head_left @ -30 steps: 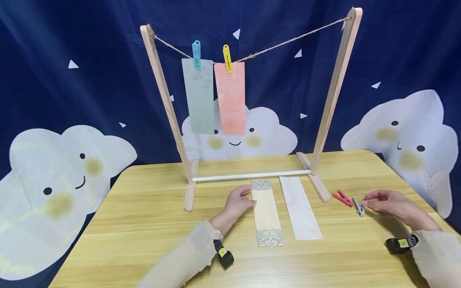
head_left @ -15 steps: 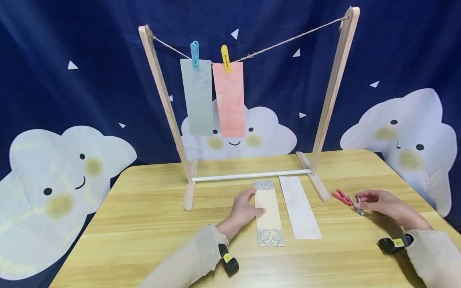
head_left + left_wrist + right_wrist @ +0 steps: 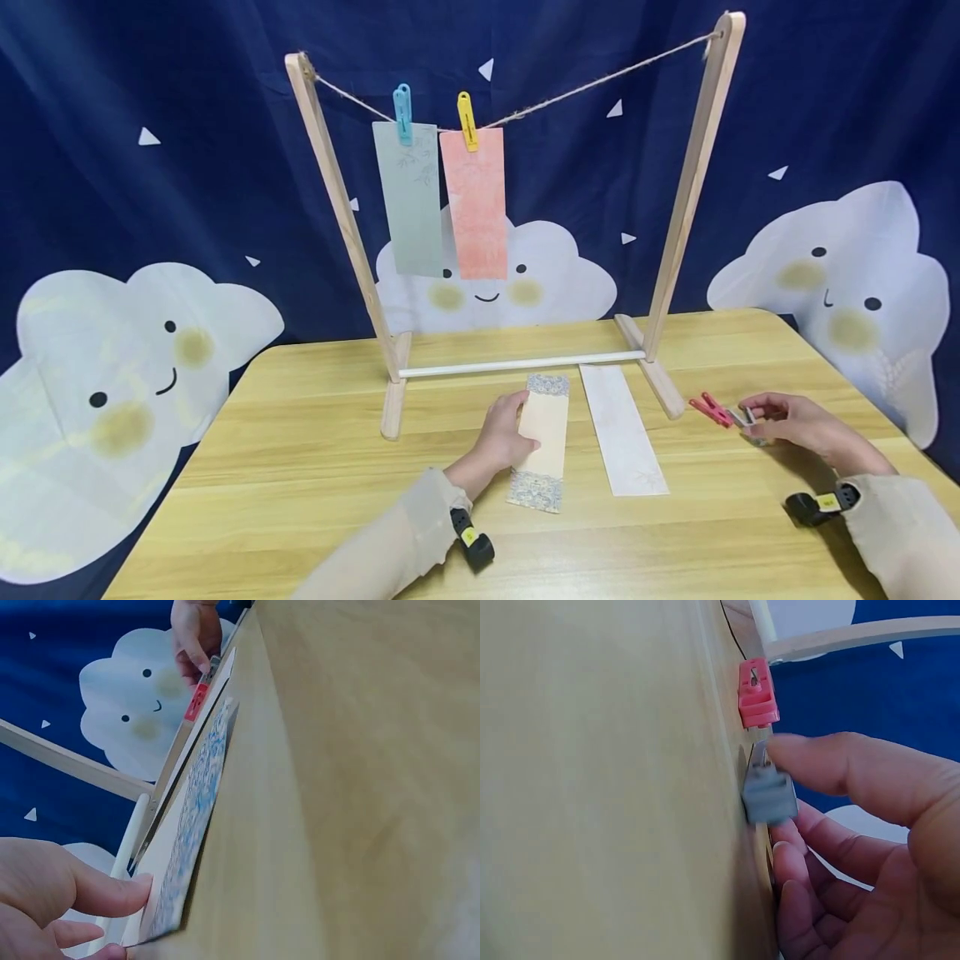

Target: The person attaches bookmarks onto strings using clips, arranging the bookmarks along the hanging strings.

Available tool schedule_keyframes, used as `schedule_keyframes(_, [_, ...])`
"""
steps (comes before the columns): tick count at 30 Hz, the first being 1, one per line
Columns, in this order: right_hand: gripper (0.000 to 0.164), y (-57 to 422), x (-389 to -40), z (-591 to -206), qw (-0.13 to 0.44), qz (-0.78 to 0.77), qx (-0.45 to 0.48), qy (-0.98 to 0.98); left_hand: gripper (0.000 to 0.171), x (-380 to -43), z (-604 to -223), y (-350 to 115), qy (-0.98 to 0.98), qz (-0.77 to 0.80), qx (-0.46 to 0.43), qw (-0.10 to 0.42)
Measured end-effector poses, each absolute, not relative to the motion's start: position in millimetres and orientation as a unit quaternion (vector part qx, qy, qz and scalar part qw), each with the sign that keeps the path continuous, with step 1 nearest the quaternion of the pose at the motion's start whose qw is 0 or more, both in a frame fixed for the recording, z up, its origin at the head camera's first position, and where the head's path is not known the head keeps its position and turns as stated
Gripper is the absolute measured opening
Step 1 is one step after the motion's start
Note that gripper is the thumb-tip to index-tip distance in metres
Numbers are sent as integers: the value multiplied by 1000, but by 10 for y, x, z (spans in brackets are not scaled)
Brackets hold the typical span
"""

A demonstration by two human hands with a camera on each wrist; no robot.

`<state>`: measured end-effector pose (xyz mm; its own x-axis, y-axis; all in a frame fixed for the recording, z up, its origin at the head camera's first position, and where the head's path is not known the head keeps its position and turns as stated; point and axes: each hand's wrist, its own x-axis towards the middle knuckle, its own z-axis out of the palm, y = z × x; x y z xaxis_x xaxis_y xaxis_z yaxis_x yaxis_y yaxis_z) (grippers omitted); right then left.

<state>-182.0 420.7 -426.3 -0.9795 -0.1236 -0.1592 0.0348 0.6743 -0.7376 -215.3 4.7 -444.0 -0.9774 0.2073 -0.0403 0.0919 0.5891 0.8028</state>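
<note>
My left hand (image 3: pixel 497 435) pinches the left long edge of a cream paper strip (image 3: pixel 545 429) with blue lace-patterned ends. In the left wrist view the thumb lies on top of the strip, and its patterned end (image 3: pixel 196 802) tilts off the wood. At the table's right side, my right hand (image 3: pixel 797 427) holds a grey clothespin (image 3: pixel 771 796) between thumb and fingers, close over the tabletop. A red clothespin (image 3: pixel 711 409) lies just beyond it. A white paper strip (image 3: pixel 624 429) rests flat to the right of the cream one.
A wooden stand (image 3: pixel 693 183) with a sagging twine (image 3: pixel 600 82) spans the back of the table. A green sheet (image 3: pixel 411 204) hangs by a blue clothespin (image 3: pixel 403 115), a pink sheet (image 3: pixel 476 208) by a yellow one (image 3: pixel 467 122). A white rod (image 3: pixel 517 364) joins the stand's feet.
My left thumb has moved onto the cream strip, which has turned and tilted with its near end swinging left. My right hand has moved slightly left and taken hold of the grey clothespin.
</note>
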Motion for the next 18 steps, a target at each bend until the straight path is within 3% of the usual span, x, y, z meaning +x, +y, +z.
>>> schedule_keyframes(11, [44, 4217, -1832, -4287, 83, -400, -13, 913, 75, -2232, -4350, -26, 885, 449, 89, 88])
schedule_keyframes(18, [50, 4218, -1821, -4262, 87, -409, 12, 908, 77, -2222, -4386, 3, 879, 460, 93, 86])
